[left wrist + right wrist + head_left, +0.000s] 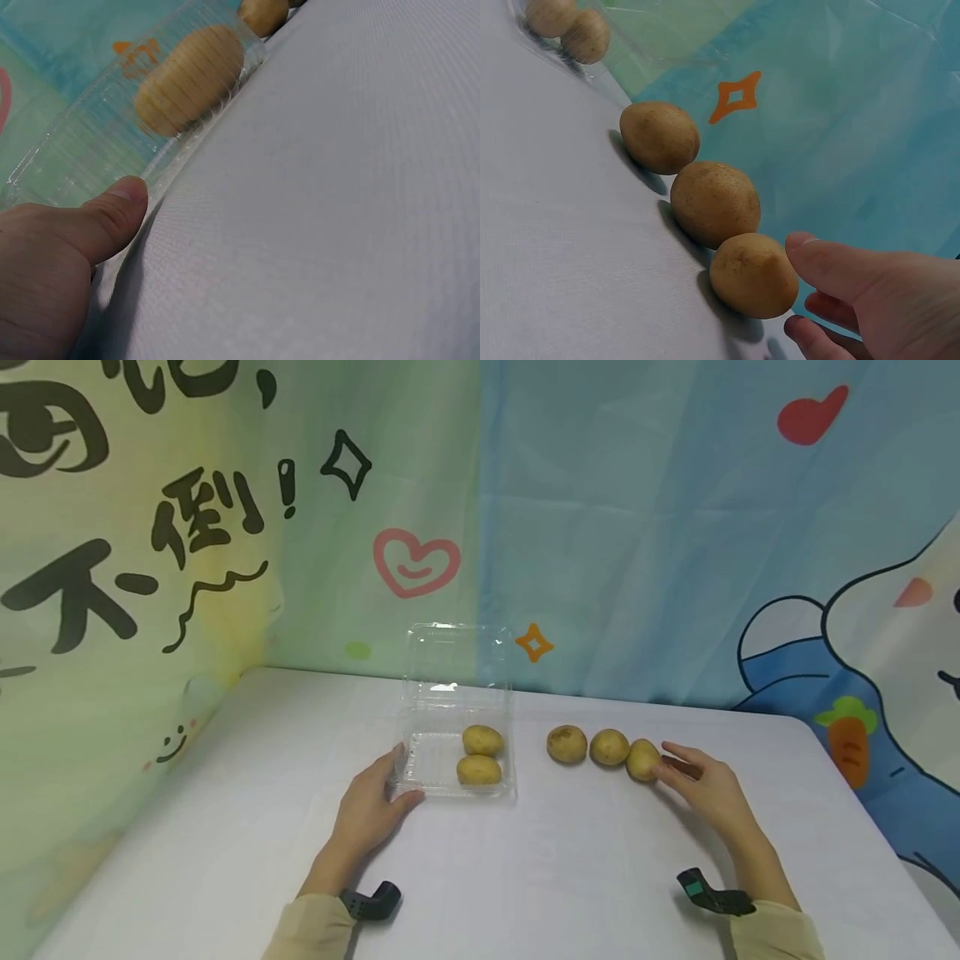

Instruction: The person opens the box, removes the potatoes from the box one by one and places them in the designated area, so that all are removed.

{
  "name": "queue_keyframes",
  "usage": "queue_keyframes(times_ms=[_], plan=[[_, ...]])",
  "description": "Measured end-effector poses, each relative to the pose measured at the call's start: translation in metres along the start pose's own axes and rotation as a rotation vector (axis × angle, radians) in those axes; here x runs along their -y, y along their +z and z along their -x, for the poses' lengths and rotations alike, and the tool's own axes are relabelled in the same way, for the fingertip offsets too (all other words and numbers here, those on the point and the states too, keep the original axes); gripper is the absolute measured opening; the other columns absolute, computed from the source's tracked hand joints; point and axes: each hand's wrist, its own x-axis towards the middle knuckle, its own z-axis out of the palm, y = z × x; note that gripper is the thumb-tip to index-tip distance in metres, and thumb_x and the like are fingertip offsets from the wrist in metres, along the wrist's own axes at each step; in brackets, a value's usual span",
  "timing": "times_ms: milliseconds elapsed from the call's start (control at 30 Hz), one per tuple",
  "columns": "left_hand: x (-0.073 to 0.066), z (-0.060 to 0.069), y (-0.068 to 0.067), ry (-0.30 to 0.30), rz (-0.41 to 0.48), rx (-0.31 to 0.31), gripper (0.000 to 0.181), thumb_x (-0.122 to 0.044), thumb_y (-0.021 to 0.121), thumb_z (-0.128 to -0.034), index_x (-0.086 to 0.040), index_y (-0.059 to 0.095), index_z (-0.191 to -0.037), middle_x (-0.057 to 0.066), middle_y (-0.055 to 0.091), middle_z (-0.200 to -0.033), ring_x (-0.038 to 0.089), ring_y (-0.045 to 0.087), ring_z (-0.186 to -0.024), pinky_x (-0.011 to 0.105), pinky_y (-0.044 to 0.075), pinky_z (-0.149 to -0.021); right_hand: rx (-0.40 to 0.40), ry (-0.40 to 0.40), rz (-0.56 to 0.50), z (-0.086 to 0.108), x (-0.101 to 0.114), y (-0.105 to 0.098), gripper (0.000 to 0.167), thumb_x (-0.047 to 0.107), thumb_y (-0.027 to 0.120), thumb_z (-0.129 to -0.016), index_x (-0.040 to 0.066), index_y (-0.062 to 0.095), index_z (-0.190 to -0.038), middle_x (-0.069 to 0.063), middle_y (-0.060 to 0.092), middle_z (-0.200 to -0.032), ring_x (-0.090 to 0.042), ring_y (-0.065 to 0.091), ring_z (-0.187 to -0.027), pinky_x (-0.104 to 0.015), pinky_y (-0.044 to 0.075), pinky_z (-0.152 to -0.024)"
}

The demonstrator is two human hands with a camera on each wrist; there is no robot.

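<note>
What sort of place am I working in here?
Probably a staged tabletop workspace: a white-topped table, a printed cartoon backdrop behind it, and three potatoes in a row beside a clear plastic box.

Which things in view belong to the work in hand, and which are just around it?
Part of the work:
open, clear plastic rectangular box
two yellowish oval potatoes inside it
three yellowish rounded potatoes beside it
left hand, at the box
right hand, at the rightmost potato

Just around:
white tabletop
pastel printed cloth backdrop
two black wrist devices

Gap between box (435, 762) and leftmost loose potato (567, 744); raised lid (458, 658) (transparent) blocks rear
</note>
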Motion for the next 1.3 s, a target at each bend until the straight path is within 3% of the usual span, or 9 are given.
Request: queue_keyframes(times_ms=[267, 467, 567, 733, 800, 1067, 1300], plan=[[0.002, -0.001, 0.000, 0.007, 0.002, -0.003, 0.080, -0.042, 0.070, -0.0829, -0.010, 0.034, -0.147, 0.011, 0.043, -0.147, 0.031, 0.041, -0.136, 0.046, 0.034, -0.113, -0.007, -0.032, 0.007, 0.003, 0.006, -0.005, 0.072, 0.049, 0.056, -0.092, 0.005, 0.035, -0.146, -0.025, 0.041, -0.145, -0.045, 0.042, -0.130, -0.059, 0.041, -0.102], [0.002, -0.001, 0.002, 0.023, 0.009, -0.018, 0.080, -0.041, 0.071, -0.0817, -0.009, 0.036, -0.146, 0.012, 0.044, -0.147, 0.032, 0.042, -0.135, 0.047, 0.035, -0.113, -0.038, -0.086, 0.043, 0.008, 0.019, -0.009, 0.070, 0.045, 0.059, -0.092, 0.007, 0.037, -0.146, -0.023, 0.040, -0.147, -0.044, 0.046, -0.128, -0.050, 0.044, -0.099], [0.002, -0.002, 0.002, 0.027, 0.012, -0.020, 0.080, -0.041, 0.071, -0.0816, -0.009, 0.036, -0.146, 0.012, 0.044, -0.147, 0.031, 0.042, -0.135, 0.047, 0.035, -0.113, -0.046, -0.110, 0.041, 0.010, 0.027, -0.010, 0.069, 0.043, 0.061, -0.091, 0.007, 0.037, -0.146, -0.022, 0.041, -0.146, -0.042, 0.047, -0.128, -0.041, 0.045, -0.097], [0.001, -0.002, 0.003, 0.023, 0.022, -0.023, 0.079, -0.041, 0.071, -0.0819, -0.009, 0.037, -0.146, 0.012, 0.045, -0.146, 0.031, 0.043, -0.135, 0.046, 0.035, -0.113, -0.080, -0.180, 0.017, 0.012, 0.037, -0.008, 0.066, 0.037, 0.064, -0.090, 0.005, 0.042, -0.143, -0.021, 0.044, -0.144, -0.039, 0.049, -0.126, -0.011, 0.047, -0.089], [0.001, -0.001, 0.003, 0.020, 0.021, -0.023, 0.079, -0.041, 0.071, -0.0822, -0.010, 0.037, -0.146, 0.011, 0.045, -0.146, 0.031, 0.043, -0.135, 0.046, 0.035, -0.113, -0.084, -0.199, 0.007, 0.012, 0.041, -0.005, 0.065, 0.035, 0.065, -0.090, 0.004, 0.043, -0.142, -0.021, 0.045, -0.143, -0.039, 0.049, -0.126, -0.005, 0.045, -0.087], [0.001, 0.000, 0.003, 0.017, 0.014, -0.031, 0.079, -0.042, 0.070, -0.0822, -0.009, 0.036, -0.146, 0.012, 0.045, -0.146, 0.032, 0.043, -0.135, 0.047, 0.035, -0.113, -0.088, -0.212, 0.043, 0.015, 0.053, -0.002, 0.066, 0.033, 0.066, -0.089, 0.005, 0.041, -0.143, -0.021, 0.044, -0.144, -0.038, 0.049, -0.127, -0.035, 0.045, -0.094], [0.001, 0.000, 0.004, 0.016, 0.018, -0.028, 0.080, -0.042, 0.070, -0.0824, -0.009, 0.036, -0.146, 0.012, 0.044, -0.146, 0.032, 0.042, -0.135, 0.047, 0.034, -0.113, -0.084, -0.236, 0.035, 0.017, 0.060, 0.001, 0.065, 0.030, 0.067, -0.089, 0.004, 0.042, -0.142, -0.021, 0.044, -0.143, -0.039, 0.049, -0.126, -0.039, 0.046, -0.094]])
